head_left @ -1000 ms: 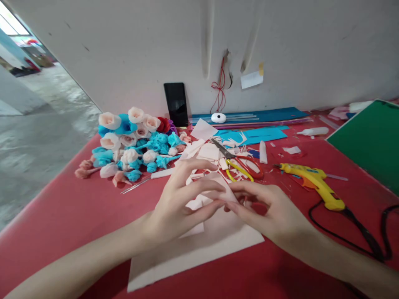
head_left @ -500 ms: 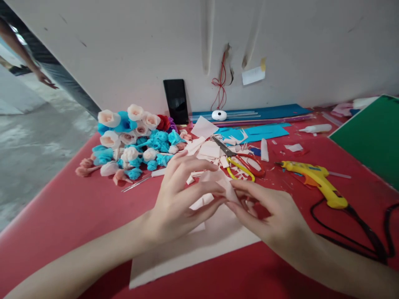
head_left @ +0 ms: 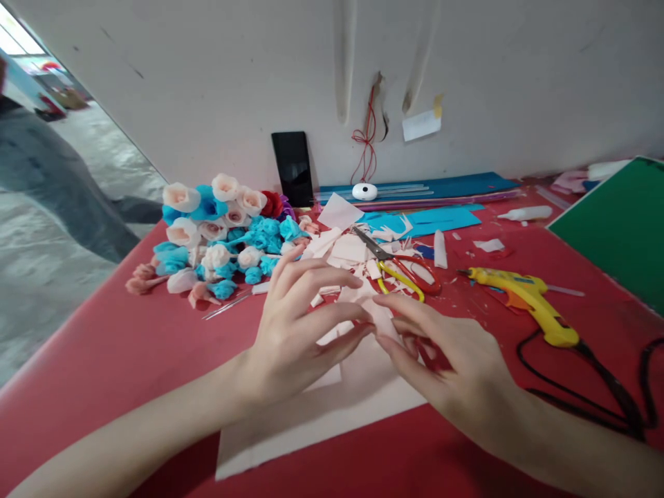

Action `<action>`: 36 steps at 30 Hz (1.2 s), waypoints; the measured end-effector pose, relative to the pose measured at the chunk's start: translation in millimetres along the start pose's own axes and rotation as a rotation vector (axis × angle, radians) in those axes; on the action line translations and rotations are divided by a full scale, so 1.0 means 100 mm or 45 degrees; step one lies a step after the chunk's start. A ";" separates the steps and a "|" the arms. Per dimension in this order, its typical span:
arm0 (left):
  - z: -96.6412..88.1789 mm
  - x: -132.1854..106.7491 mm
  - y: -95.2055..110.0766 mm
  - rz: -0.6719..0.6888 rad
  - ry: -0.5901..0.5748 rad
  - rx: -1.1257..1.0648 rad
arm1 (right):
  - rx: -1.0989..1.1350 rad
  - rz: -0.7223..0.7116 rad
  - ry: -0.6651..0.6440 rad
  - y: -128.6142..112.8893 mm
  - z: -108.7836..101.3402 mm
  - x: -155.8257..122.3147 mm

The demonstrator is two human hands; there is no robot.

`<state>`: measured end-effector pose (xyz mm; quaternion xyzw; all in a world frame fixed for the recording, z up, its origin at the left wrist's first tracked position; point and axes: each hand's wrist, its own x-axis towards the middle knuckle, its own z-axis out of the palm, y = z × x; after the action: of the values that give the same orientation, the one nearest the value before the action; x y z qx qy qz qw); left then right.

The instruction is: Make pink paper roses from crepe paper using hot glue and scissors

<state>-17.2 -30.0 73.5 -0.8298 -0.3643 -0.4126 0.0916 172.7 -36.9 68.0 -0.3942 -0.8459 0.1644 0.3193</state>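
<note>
A small piece of pale pink crepe paper (head_left: 382,319) is held up between my two hands. My left hand (head_left: 301,325) pinches its left edge with thumb and forefinger, the other fingers curved above. On the other side my right hand (head_left: 440,346) grips the piece between thumb and fingers. Beneath them a larger pale pink sheet (head_left: 290,432) lies flat on the red tabletop (head_left: 171,373). Just beyond the hands are scissors (head_left: 397,266) with red and yellow handles, resting on pale paper scraps (head_left: 348,249).
Blue, white and pink paper flowers (head_left: 223,235) are heaped at left. A yellow hot glue gun (head_left: 529,297) with a black cord lies at right, near a green board (head_left: 617,228). A black phone (head_left: 293,169) leans on the wall. A person's leg (head_left: 57,173) shows at far left.
My right hand's fingers have shifted slightly over the top of the pink paper piece. The person at far left has moved, with a leg now showing instead of a hand.
</note>
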 end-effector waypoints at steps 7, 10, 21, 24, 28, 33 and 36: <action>0.00 0.02 0.02 -0.243 -0.142 -0.236 | -0.108 -0.166 0.070 0.03 0.02 -0.04; -0.01 0.01 0.04 -0.320 -0.190 -0.321 | -0.102 -0.200 0.081 0.03 0.04 -0.04; -0.04 0.01 0.10 -0.497 -0.275 -0.538 | -0.078 -0.234 0.138 0.04 0.05 -0.04; -0.03 0.01 0.09 -0.461 -0.257 -0.512 | -0.075 -0.242 0.126 0.03 0.06 -0.04; -0.01 0.01 0.07 -0.287 -0.169 -0.360 | -0.035 -0.222 0.127 0.03 0.09 -0.03; -0.02 0.00 0.07 -0.205 -0.157 -0.269 | 0.150 -0.106 0.053 0.02 0.07 -0.02; -0.02 0.00 0.07 -0.200 -0.146 -0.271 | 0.233 -0.029 0.027 0.01 0.05 -0.01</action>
<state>-13.7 -35.7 76.3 -0.8260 -0.3869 -0.4068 -0.0502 170.3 -37.1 63.3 -0.3553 -0.8284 0.2332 0.3649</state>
